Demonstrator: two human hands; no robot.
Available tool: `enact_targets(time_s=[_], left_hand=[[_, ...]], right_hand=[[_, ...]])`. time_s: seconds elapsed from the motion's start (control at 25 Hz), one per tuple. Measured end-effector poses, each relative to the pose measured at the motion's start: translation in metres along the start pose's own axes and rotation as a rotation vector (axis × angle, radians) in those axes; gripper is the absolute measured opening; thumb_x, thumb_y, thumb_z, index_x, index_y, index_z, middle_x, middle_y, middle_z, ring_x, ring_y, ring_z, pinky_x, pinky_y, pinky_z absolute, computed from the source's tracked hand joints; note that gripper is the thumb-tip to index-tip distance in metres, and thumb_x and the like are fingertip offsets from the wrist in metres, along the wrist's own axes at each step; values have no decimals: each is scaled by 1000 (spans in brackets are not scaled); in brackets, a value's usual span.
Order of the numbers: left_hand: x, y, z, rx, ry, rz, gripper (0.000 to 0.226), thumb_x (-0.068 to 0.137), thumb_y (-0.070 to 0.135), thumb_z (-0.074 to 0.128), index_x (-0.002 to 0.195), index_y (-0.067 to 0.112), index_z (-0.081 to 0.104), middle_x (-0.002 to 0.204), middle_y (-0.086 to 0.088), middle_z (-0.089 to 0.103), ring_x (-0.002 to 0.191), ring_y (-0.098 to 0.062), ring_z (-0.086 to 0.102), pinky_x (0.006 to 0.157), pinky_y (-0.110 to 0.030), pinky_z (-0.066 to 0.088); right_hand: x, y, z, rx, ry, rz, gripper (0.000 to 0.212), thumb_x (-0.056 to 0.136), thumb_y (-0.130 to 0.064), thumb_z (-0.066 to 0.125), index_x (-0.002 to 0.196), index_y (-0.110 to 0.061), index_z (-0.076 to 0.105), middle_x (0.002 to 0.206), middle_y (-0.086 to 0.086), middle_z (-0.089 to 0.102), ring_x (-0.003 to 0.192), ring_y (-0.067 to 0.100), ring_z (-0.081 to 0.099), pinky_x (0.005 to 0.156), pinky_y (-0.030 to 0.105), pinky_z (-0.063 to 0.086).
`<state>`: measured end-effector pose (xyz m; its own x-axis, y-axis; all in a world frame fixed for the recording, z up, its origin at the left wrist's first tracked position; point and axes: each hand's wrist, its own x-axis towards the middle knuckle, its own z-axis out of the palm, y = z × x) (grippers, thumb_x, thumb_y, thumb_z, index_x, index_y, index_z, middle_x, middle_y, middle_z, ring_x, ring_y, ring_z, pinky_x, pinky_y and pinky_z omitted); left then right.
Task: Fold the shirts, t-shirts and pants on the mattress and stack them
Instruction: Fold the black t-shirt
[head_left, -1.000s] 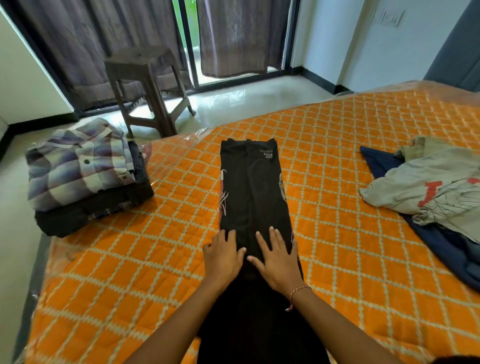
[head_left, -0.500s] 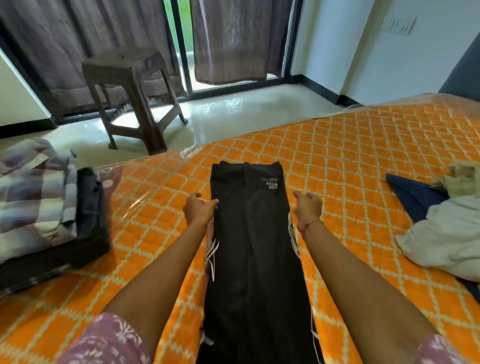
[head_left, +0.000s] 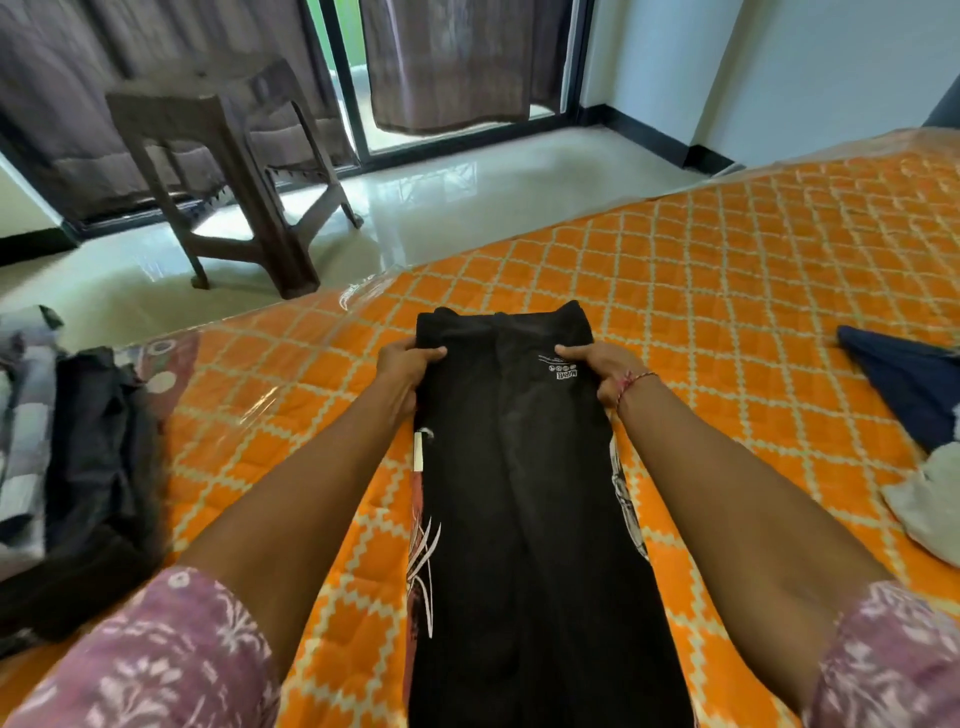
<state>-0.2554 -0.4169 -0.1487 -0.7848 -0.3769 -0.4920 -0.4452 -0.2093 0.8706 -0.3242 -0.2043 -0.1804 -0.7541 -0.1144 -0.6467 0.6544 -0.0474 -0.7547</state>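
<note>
The left hand (head_left: 402, 358) and right hand (head_left: 597, 366) are each pinching a far corner of the black t-shirt (head_left: 524, 493), fingers (head_left: 431, 354) curled over its edges. The garment (folded into a long strip) is lying on the orange mattress (head_left: 753, 291), stretching from the fingers back toward the person.

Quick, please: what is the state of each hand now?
Left hand: grips the black t-shirt at its far left edge.
Right hand: grips its far right edge.
</note>
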Motion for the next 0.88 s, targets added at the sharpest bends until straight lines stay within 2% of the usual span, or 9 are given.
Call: enact_targets(time_s=[0.16, 0.32, 0.44, 0.52, 0.6, 0.64, 0.72, 0.8, 0.88], left_hand=[[-38, 24, -6, -82, -117, 117, 34, 87, -1, 60, 120, 6, 61, 107, -9, 66, 99, -26, 61, 78, -35, 52], [-113, 27, -32, 138, -236, 448, 31, 85, -11, 57, 109, 7, 63, 79, 10, 69, 72, 0, 65, 60, -15, 51], [-165, -18, -65, 454, -268, 737, 42, 76, -20, 59, 93, 17, 65, 65, 20, 67, 65, 10, 60, 64, -11, 47], [-190, -69, -90, 882, -239, 968, 35, 69, -9, 59, 90, 19, 67, 77, 12, 71, 75, -1, 67, 75, -26, 54], [-207, -117, -103, 1409, -160, 1207, 44, 66, 8, 52, 106, 19, 66, 100, -1, 73, 95, -19, 69, 87, -41, 53], [-214, -133, -106, 1569, -145, 1253, 46, 72, 13, 47, 114, 18, 66, 111, -6, 70, 103, -22, 67, 90, -41, 50], [-227, -142, -106, 1676, -190, 1308, 45, 81, 18, 39, 114, 16, 69, 116, -7, 68, 106, -23, 66, 90, -37, 48], [-238, -128, -106, 1658, -239, 1326, 41, 81, 18, 39, 101, 14, 75, 102, -5, 73, 94, -21, 70, 82, -34, 54], [-245, -120, -106, 1596, -228, 1301, 40, 80, 19, 39, 95, 13, 76, 96, -3, 75, 90, -20, 72, 76, -33, 56]], right_hand=[[-53, -13, 1, 141, -56, -307, 17, 83, 2, 64, 97, -7, 66, 75, 7, 71, 64, 21, 68, 60, 33, 59], [-137, -5, -27, -40, -75, -625, 24, 83, 7, 62, 105, -2, 65, 84, -2, 72, 77, 14, 68, 69, 25, 56], [-198, 44, -49, -267, -87, -789, 31, 83, 9, 62, 105, -12, 67, 77, -16, 72, 79, 1, 68, 74, 20, 53], [-225, 96, -70, -527, -134, -836, 36, 80, 7, 60, 106, -16, 69, 91, -16, 72, 95, -3, 65, 90, 21, 49], [-241, 144, -81, -934, -114, -811, 48, 70, 2, 59, 113, -18, 68, 113, -8, 66, 116, 4, 55, 110, 35, 34], [-246, 165, -85, -1163, -86, -841, 54, 67, 3, 64, 116, -18, 67, 121, -3, 64, 123, 13, 53, 112, 44, 29], [-249, 187, -85, -1441, -7, -1044, 56, 63, 4, 77, 115, -15, 68, 120, 5, 66, 116, 26, 60, 102, 52, 39], [-259, 180, -80, -1384, 70, -1180, 40, 69, -3, 71, 108, -12, 71, 110, 7, 71, 104, 28, 67, 91, 51, 47], [-269, 173, -80, -1292, 148, -1208, 34, 78, -10, 60, 111, -11, 70, 112, 7, 70, 107, 28, 65, 95, 48, 44]])
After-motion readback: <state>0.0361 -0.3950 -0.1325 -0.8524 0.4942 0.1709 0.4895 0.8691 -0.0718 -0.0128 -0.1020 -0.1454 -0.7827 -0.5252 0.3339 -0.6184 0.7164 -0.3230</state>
